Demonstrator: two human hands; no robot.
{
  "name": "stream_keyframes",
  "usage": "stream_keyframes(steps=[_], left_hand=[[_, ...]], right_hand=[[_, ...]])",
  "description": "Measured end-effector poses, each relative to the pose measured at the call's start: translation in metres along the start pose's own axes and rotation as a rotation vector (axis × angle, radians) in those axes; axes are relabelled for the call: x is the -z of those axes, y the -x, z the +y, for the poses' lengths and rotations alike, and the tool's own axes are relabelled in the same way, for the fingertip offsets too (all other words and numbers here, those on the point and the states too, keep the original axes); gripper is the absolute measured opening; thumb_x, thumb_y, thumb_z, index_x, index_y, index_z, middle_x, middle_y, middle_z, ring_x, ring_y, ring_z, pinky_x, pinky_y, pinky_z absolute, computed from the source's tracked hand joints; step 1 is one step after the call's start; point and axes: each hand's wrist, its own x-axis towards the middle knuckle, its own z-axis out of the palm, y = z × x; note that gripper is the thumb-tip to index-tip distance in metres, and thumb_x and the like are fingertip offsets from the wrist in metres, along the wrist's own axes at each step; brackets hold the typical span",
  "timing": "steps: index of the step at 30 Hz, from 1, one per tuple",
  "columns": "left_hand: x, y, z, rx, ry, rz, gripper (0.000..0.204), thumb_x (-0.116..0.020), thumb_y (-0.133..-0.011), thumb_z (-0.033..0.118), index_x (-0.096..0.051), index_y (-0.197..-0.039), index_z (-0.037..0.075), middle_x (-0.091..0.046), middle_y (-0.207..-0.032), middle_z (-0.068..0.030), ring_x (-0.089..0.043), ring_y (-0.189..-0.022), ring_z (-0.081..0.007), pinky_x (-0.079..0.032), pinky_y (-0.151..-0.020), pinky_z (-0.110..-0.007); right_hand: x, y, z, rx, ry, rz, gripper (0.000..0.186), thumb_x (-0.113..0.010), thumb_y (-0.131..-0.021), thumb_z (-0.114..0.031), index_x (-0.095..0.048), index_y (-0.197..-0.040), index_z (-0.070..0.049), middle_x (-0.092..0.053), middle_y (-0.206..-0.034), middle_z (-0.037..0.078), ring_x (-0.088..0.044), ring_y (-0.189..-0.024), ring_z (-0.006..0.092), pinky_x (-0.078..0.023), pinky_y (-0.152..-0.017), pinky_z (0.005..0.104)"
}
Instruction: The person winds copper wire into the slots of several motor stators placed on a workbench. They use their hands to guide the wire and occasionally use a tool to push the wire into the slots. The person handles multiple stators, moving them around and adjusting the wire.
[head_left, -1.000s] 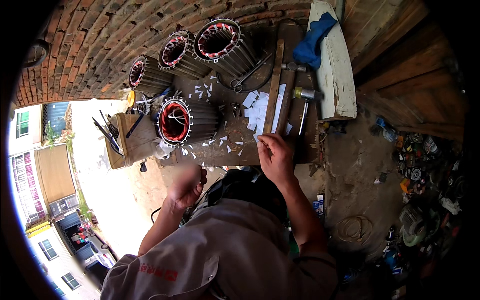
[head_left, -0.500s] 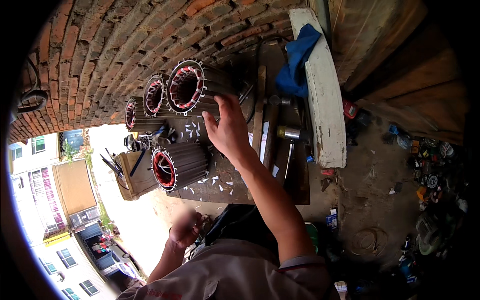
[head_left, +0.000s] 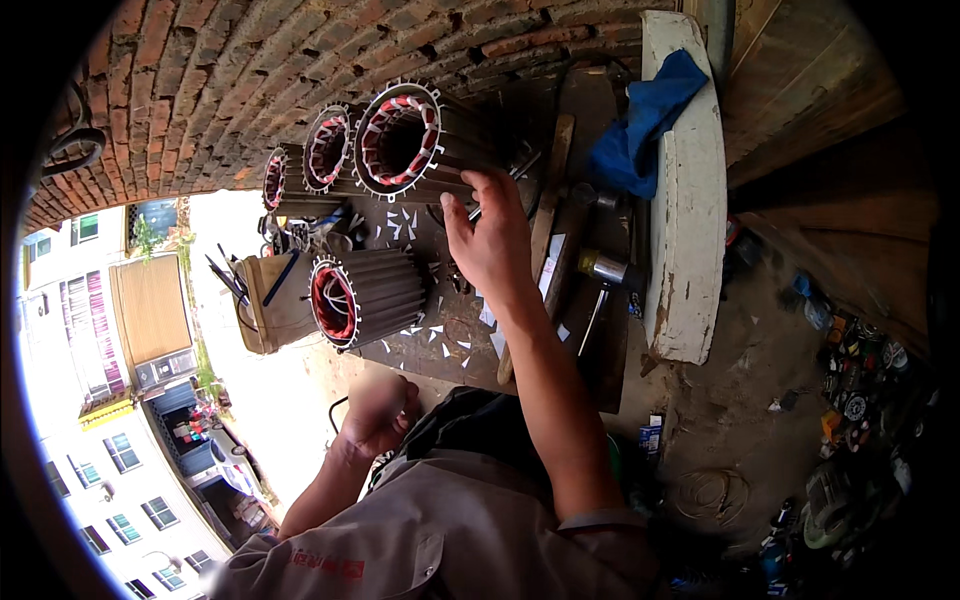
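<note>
My right hand [head_left: 490, 235] hovers over the workbench [head_left: 470, 345], open, thumb and fingers apart with nothing between them. Its fingertips are close to the finned side of the largest motor stator [head_left: 462, 150], which lies on its side with red-and-white winding insulation round its bore. Two more stators, a middle one [head_left: 328, 150] and a smaller one [head_left: 274, 180], lie to its left. Nearer me lies another stator [head_left: 385, 292] with red lining and white leads. My left hand [head_left: 380, 418] is low before my body, fingers curled; a blur hides what they hold, if anything.
White paper scraps [head_left: 400, 225] are strewn over the bench. A mallet [head_left: 605, 268], a wooden strip [head_left: 552, 200] and a blue cloth [head_left: 655, 120] on a white board [head_left: 690, 220] lie to the right. A tool-filled container [head_left: 265, 305] stands left; a brick wall [head_left: 250, 90] rises behind.
The view has shifted, so the bench sits higher and farther right. My right hand stays near the largest stator, and my left hand stays curled low before me.
</note>
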Motion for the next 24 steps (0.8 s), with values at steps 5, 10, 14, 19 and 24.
stream_keyframes(steps=[5, 10, 14, 19, 24], left_hand=[[-0.011, -0.007, -0.001, -0.002, 0.028, -0.130, 0.026, -0.066, -0.088, 0.013, -0.056, -0.109, 0.002, -0.056, -0.100, -0.0108, -0.058, -0.086, -0.0176, -0.059, -0.068, -0.024], [-0.003, -0.004, -0.009, 0.013, 0.091, -0.181, 0.023, -0.063, -0.090, 0.013, -0.056, -0.109, 0.001, -0.057, -0.102, -0.0115, -0.062, -0.091, -0.0189, -0.059, -0.071, -0.024], [0.015, -0.003, -0.013, 0.016, 0.115, -0.320, 0.024, -0.060, -0.092, 0.013, -0.054, -0.111, -0.001, -0.058, -0.105, -0.0120, -0.063, -0.092, -0.0200, -0.059, -0.073, -0.026], [0.024, -0.002, -0.013, -0.034, 0.049, -0.309, 0.023, -0.058, -0.094, 0.014, -0.054, -0.111, -0.002, -0.058, -0.104, -0.0115, -0.063, -0.090, -0.0178, -0.058, -0.073, -0.024], [0.029, 0.005, -0.009, -0.035, 0.052, -0.364, 0.022, -0.057, -0.094, 0.014, -0.055, -0.110, -0.001, -0.059, -0.102, -0.0106, -0.063, -0.089, -0.0176, -0.058, -0.072, -0.024]], right_hand=[[0.019, 0.007, -0.002, -0.113, 0.001, -0.038, 0.027, -0.068, -0.084, -0.015, -0.061, -0.105, 0.000, -0.062, -0.093, 0.017, -0.063, -0.079, 0.0283, -0.051, -0.068, 0.0361], [0.040, 0.029, -0.003, -0.253, -0.109, -0.080, 0.021, -0.064, -0.090, -0.011, -0.060, -0.106, 0.002, -0.065, -0.091, 0.012, -0.065, -0.079, 0.0155, -0.052, -0.071, 0.0270], [0.042, 0.063, 0.005, -0.315, 0.071, -0.250, 0.022, -0.066, -0.087, -0.009, -0.062, -0.105, 0.002, -0.067, -0.089, 0.012, -0.065, -0.077, 0.0166, -0.051, -0.069, 0.0281], [0.021, 0.098, 0.018, -0.127, 0.492, -0.459, 0.027, -0.071, -0.079, -0.013, -0.063, -0.101, 0.001, -0.067, -0.090, 0.016, -0.065, -0.081, 0.0306, -0.052, -0.071, 0.0383], [-0.006, 0.106, 0.014, -0.062, 0.872, -0.594, 0.035, -0.072, -0.079, -0.029, -0.063, -0.103, -0.004, -0.062, -0.097, 0.015, -0.063, -0.087, 0.0359, -0.052, -0.074, 0.0444]])
